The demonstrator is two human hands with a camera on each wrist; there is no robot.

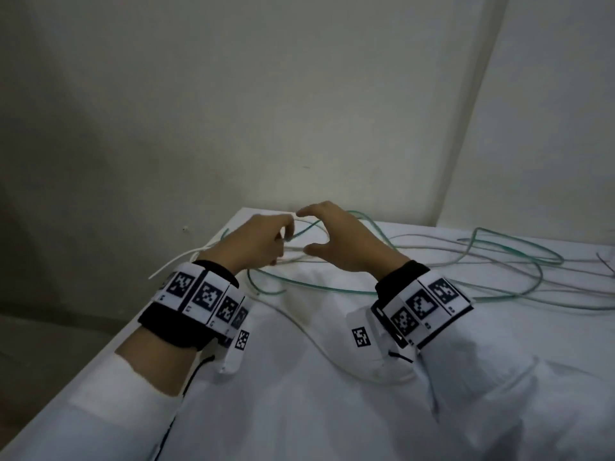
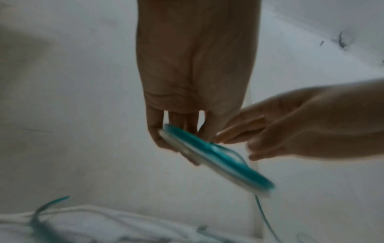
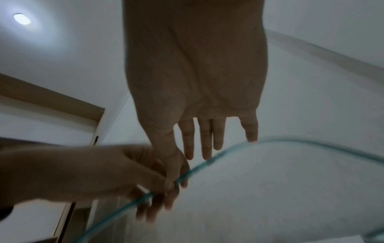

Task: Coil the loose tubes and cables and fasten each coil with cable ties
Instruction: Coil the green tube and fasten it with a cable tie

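Observation:
A thin green tube point(image 1: 319, 287) sprawls in wide loops over the white-covered table point(image 1: 299, 410). A white cable point(image 1: 301, 329) lies tangled with it. My left hand point(image 1: 283, 237) hovers near the table's far left corner and grips turns of the tube. The left wrist view shows its fingers point(image 2: 153, 131) curled round a small bundle of green tube point(image 2: 218, 157) and a pale strand. My right hand point(image 1: 307, 231) is just to its right, thumb and forefinger spread, holding nothing. In the right wrist view its fingers point(image 3: 205, 144) are straight above the tube point(image 3: 207, 162).
The table's left edge point(image 1: 109, 347) drops to the floor close beside my left arm. A wall point(image 1: 299, 128) stands right behind the hands. More tube loops point(image 1: 519, 257) cover the right side, with thin dark wires point(image 1: 604, 264) at the far right.

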